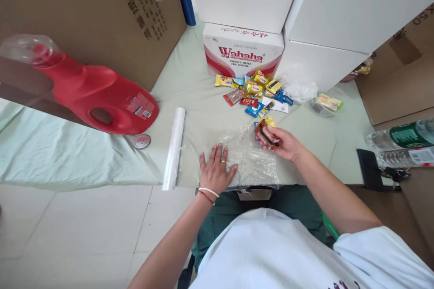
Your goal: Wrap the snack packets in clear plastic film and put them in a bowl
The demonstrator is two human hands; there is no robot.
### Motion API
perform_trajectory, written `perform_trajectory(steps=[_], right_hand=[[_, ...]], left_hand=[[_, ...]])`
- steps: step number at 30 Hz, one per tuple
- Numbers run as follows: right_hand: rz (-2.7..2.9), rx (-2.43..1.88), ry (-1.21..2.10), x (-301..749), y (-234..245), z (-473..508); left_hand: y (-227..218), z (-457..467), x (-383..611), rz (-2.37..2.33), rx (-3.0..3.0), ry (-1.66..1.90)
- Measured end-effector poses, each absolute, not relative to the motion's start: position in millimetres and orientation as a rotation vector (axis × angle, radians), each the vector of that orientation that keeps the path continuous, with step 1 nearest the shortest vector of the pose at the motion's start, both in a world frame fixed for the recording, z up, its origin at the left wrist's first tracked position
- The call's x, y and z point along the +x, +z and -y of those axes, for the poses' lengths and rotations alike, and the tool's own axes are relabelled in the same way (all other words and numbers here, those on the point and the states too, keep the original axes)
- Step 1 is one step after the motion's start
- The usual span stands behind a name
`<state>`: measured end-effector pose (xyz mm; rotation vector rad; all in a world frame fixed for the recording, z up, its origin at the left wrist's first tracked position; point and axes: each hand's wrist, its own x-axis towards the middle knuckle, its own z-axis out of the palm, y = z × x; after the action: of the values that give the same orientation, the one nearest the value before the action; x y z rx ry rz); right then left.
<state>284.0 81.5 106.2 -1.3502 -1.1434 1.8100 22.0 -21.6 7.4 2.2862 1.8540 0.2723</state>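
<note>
The left hand [217, 170] lies spread on clear film [252, 167], the roll [174, 149] to its left; the right hand [286, 144] pinches snack packets [267, 134], a colourful heap [255, 89] beyond it.

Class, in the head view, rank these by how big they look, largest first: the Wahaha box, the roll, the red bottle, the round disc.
1. Red bottle, though its upper part may look bigger through nearness to the camera
2. Wahaha box
3. Roll
4. Round disc
</note>
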Motion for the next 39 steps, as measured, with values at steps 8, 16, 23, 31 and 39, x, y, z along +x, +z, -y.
perform_trajectory(steps=[8, 16, 23, 31, 39], right_hand=[[2.560, -1.456, 0.858, 234.8, 63.9, -57.6], [2.600, -1.594, 0.632, 238.4, 57.5, -53.2], [2.572, -1.907, 0.745, 235.2, 72.7, -51.8], [2.650, -1.858, 0.601, 220.5, 93.2, -26.4], [2.481, -1.723, 0.505, 264.4, 78.4, -6.6]], left_hand=[[4.3, 20.4, 23.8, -1.916, 2.249, 0.276], [2.9, 22.0, 23.2, -1.906, 2.272, 0.296], [0.7, 22.1, 22.1, -1.908, 2.296, 0.304], [-1.3, 21.8, 22.8, -1.905, 2.285, 0.352], [0.2, 21.1, 22.6, -1.893, 2.279, 0.348]])
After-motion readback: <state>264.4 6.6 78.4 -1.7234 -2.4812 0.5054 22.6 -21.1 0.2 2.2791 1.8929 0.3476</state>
